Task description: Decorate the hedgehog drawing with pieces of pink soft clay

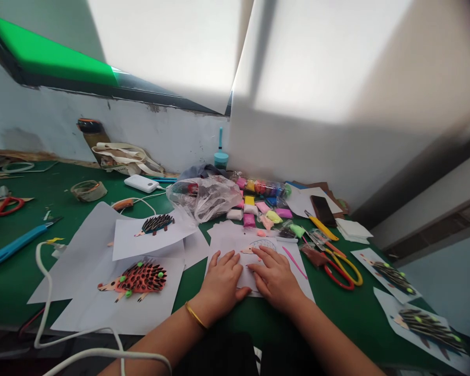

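Observation:
My left hand lies on a white sheet with its fingers spread and nothing in it. Beside it, my right hand rests on the same sheet, fingers apart, its fingertips by a drawn hedgehog that has a little pink on its face. A pink strip lies on the sheet's right part. Just beyond the sheet are several coloured clay packets. What is under my palms is hidden.
Finished hedgehog pictures lie at left and at the right edge. Scissors, a yellow cutter and a phone are at right. A plastic bag stands behind; a white cable runs at left, near a blue pen-like tool.

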{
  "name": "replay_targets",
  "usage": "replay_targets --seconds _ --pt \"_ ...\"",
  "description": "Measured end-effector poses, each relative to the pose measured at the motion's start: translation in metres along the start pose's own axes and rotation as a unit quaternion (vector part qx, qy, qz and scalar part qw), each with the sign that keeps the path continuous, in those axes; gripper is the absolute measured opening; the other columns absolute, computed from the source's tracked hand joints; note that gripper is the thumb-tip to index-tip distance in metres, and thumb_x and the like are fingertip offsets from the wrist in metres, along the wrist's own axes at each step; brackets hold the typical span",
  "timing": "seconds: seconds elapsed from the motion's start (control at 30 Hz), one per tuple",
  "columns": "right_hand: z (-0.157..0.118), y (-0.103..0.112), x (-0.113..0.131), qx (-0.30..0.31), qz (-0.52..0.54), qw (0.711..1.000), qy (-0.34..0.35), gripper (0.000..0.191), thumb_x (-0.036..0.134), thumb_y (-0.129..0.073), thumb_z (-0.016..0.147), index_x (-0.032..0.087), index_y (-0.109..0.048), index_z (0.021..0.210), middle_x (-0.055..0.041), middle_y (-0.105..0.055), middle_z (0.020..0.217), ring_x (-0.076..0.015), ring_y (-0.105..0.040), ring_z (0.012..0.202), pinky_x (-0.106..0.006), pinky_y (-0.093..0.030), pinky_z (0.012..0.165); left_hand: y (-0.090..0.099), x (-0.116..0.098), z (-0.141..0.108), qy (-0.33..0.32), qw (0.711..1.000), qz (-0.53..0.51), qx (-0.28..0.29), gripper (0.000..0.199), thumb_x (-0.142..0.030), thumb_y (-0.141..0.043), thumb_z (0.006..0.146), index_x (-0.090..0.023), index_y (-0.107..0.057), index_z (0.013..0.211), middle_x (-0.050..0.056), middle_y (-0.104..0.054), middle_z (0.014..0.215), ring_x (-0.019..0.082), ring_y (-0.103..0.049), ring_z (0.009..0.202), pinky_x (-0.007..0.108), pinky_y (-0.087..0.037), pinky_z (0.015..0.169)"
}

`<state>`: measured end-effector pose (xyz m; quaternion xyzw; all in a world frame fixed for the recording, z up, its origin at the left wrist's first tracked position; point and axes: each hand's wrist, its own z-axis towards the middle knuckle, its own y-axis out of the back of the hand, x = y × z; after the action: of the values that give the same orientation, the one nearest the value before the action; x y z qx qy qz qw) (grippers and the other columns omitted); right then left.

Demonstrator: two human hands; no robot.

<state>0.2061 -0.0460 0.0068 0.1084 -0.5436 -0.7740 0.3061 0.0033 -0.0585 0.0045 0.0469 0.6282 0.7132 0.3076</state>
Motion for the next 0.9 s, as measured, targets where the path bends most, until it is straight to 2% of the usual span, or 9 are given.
replay_targets --seconds 0.17,0.47,0.73,0.9 --pt "0.0032 -0.0023 0.0020 0.020 -0.014 1.000 -0.003 0.032 0.018 -0.056 0.085 0.031 -0.070 0.110 -0.0031 -0.052 0.145 -0.0303 -0.043 0.135 -0.050 -0.035 0.105 0.0004 0.0000 0.0002 0.002 1.000 0.000 0.000 0.040 -0.041 -0.072 0.079 -0.020 -0.063 0.112 0.012 -0.055 0.141 0.032 -0.040 0.138 0.058 -0.019 0.117" --pt "0.0006 -0.0038 -0.0053 -0.008 0.001 1.000 -0.005 0.033 0.018 -0.053 0.086 0.028 -0.070 0.113 -0.0046 -0.054 0.143 -0.0286 -0.042 0.135 -0.048 -0.035 0.106 -0.0010 0.0007 0.0007 0.003 1.000 0.002 -0.002 0.041 -0.042 -0.073 0.079 -0.020 -0.063 0.112 0.012 -0.055 0.140 0.032 -0.041 0.137 0.057 -0.020 0.117" --pt "0.0036 -0.0042 0.0022 0.022 -0.014 1.000 -0.004 0.029 0.022 -0.056 0.088 0.032 -0.070 0.112 -0.0032 -0.052 0.145 -0.0305 -0.042 0.135 -0.050 -0.034 0.104 -0.0021 0.0012 -0.0006 0.002 1.000 -0.002 -0.002 0.041 -0.041 -0.072 0.079 -0.020 -0.063 0.113 0.011 -0.054 0.141 0.031 -0.040 0.138 0.057 -0.019 0.117" --pt "0.0028 -0.0019 -0.0010 0.001 -0.002 1.000 -0.001 0.029 0.020 -0.055 0.087 0.030 -0.071 0.109 -0.0039 -0.052 0.145 -0.0290 -0.041 0.136 -0.049 -0.034 0.106 -0.0010 0.0006 -0.0008 0.002 1.000 0.001 0.001 0.042 -0.042 -0.071 0.080 -0.020 -0.062 0.114 0.012 -0.054 0.141 0.031 -0.039 0.138 0.057 -0.019 0.117"
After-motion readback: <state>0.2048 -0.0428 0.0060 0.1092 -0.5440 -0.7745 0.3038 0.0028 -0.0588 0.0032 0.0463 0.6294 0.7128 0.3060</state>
